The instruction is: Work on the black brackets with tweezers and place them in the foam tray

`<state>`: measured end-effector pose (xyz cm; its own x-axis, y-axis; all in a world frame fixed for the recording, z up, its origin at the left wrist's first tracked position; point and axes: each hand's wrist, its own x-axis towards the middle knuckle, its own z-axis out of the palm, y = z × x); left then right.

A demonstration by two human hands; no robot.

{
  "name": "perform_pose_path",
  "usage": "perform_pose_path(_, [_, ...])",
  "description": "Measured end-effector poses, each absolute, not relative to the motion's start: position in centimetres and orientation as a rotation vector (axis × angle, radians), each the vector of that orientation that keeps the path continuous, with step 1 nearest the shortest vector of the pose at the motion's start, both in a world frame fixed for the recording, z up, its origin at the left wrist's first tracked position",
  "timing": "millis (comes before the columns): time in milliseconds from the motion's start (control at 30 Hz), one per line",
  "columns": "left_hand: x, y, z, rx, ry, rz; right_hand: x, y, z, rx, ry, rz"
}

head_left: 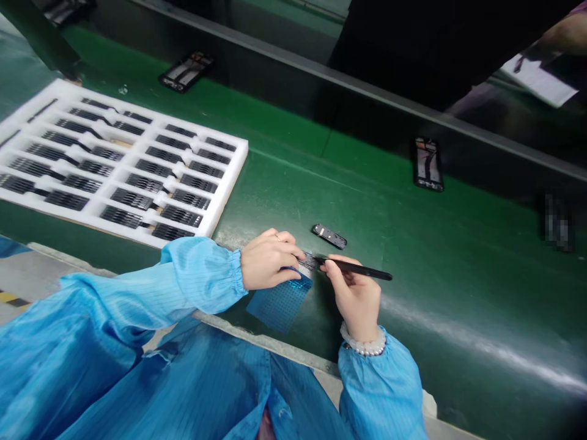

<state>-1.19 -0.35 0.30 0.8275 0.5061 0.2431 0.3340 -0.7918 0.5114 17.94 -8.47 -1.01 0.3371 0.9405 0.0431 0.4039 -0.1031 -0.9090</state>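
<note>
My left hand (270,260) rests low over the green bench, its fingers pressed together on a small dark electronic part (310,261). Under that hand lies a blue translucent sheet (279,302) with rows of tiny marks, partly covered by the fingers. Black tweezers (360,269) are pinched in my right hand (355,293), their tips at the small dark part. Whether the tips grip anything is too small to tell. Just beyond both hands, a narrow black part (329,236) with pale contacts lies apart from them.
A white foam tray (224,189) with rows of black parts stands at the left. Phone frames lie farther back, one near the tray (186,71) and another at the right (428,164). A dark strip with a metal rail (321,74) runs behind; another person's hand (566,36) shows top right.
</note>
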Motion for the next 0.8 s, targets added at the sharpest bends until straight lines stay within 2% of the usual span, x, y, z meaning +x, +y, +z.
perform_pose_path(433, [-1.17,-0.32,0.28,2.555,0.616,0.543,17.68,-8.76,-0.40,-1.611,-1.619,0.342])
perform_pose_path(800, [-1.15,-0.28,0.34,2.552,0.615,0.529,17.84,-8.96,-0.55,-1.614,-1.608,0.338])
